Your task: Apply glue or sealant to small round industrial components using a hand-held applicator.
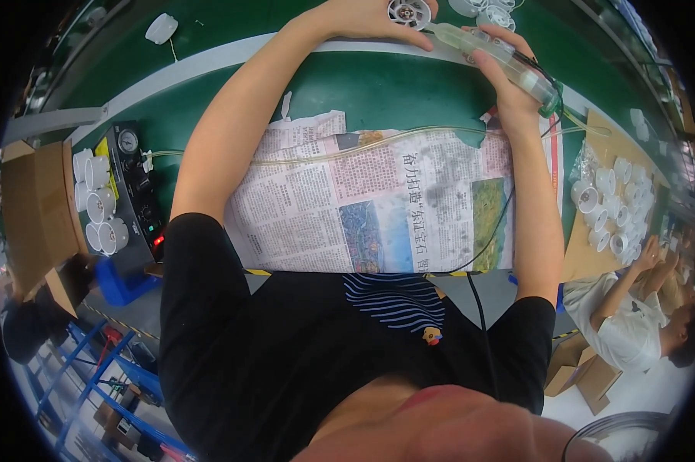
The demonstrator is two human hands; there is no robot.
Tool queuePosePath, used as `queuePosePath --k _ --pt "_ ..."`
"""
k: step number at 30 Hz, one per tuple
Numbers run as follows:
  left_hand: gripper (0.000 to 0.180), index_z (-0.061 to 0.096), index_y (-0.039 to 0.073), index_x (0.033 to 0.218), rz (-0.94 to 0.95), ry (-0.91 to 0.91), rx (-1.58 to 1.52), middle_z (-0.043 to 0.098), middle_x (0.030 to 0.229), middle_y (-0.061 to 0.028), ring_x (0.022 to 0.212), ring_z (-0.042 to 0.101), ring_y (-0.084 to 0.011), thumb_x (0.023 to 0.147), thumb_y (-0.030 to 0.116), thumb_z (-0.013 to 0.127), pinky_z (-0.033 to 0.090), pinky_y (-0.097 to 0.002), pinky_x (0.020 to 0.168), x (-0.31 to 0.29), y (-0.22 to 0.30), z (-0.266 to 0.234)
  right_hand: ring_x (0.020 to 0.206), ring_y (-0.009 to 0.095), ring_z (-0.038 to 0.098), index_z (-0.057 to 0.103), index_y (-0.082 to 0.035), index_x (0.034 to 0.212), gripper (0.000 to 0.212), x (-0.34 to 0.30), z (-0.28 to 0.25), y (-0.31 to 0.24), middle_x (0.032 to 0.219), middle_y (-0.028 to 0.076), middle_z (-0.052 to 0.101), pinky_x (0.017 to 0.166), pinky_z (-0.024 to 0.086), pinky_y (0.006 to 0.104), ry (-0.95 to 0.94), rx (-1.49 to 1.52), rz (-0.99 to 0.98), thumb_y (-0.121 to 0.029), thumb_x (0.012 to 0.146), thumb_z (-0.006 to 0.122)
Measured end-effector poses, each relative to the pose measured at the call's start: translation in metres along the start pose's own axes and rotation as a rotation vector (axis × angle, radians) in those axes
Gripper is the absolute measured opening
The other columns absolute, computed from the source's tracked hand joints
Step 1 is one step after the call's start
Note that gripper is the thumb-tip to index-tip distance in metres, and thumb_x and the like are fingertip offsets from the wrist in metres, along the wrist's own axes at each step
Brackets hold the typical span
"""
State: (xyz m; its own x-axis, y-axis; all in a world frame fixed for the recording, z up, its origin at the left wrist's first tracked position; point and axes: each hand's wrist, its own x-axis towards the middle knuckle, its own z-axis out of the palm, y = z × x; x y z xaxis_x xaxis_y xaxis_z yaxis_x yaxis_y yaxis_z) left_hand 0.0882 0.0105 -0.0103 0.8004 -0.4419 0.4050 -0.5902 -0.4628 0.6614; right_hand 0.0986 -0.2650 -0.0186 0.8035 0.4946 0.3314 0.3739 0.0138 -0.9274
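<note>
At the far edge of the green bench [316, 91], my left hand [369, 18] is closed around a small white round housing [409, 13] with spokes and a metallic centre. My right hand [510, 86] grips a translucent dispensing syringe [457, 38], its tip pointing left at the housing. Whether the tip touches it I cannot tell. The syringe has a green cap [548, 100] at its rear, and a clear air tube [363, 146] runs from there across the newspaper [309, 208]. The tube leads to a black dispenser box [135, 185] with a gauge, on the left.
Several white housings stand left of the dispenser [99, 206], behind my right hand [495, 14] and on cardboard at right [618, 202]. One more [161, 28] lies far left. A black cable [495, 231] crosses the newspaper. A person in white [628, 316] works at right.
</note>
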Motion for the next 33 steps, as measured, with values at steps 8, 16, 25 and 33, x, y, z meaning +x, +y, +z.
queuePosePath --k 8,16,25,33 --pt "0.049 0.066 0.006 0.108 0.054 0.000 -0.030 0.070 0.101 -0.0102 0.094 0.068 -0.0252 0.072 0.027 0.092 0.053 -0.0352 0.085 0.000 -0.006 0.001 0.111 0.020 0.066 0.065 -0.001 0.126 0.037 -0.001 0.000 0.004 0.119 0.013 0.072 0.102 0.050 0.0314 0.071 -0.071 0.004 -0.008 0.091 0.075" --pt "0.049 0.065 0.007 0.108 0.047 -0.003 0.002 0.070 0.101 -0.0117 0.094 0.068 -0.0270 0.073 0.029 0.090 0.053 -0.0361 0.085 -0.001 -0.008 0.003 0.111 0.020 0.066 0.064 -0.001 0.126 0.038 0.000 0.001 0.008 0.119 0.013 0.071 0.101 0.050 0.0308 0.067 -0.110 -0.043 -0.006 0.090 0.076" --pt "0.042 0.066 0.008 0.107 0.034 0.038 -0.006 0.070 0.098 -0.0122 0.092 0.069 -0.0300 0.076 0.026 0.086 0.054 -0.0384 0.084 -0.003 -0.006 0.004 0.112 0.021 0.066 0.063 -0.001 0.125 0.037 0.001 0.006 0.005 0.120 0.015 0.071 0.101 0.050 0.0312 0.035 -0.049 -0.052 -0.005 0.090 0.074" --pt "0.044 0.065 0.009 0.114 -0.219 0.046 0.773 0.068 0.104 -0.0135 0.102 0.064 -0.0354 0.078 0.027 0.082 0.053 -0.0438 0.091 -0.032 0.017 -0.066 0.110 0.020 0.066 0.064 -0.002 0.124 0.034 0.001 0.000 -0.008 0.119 0.013 0.071 0.100 0.050 0.0309 0.118 0.061 -0.009 -0.012 0.093 0.073"
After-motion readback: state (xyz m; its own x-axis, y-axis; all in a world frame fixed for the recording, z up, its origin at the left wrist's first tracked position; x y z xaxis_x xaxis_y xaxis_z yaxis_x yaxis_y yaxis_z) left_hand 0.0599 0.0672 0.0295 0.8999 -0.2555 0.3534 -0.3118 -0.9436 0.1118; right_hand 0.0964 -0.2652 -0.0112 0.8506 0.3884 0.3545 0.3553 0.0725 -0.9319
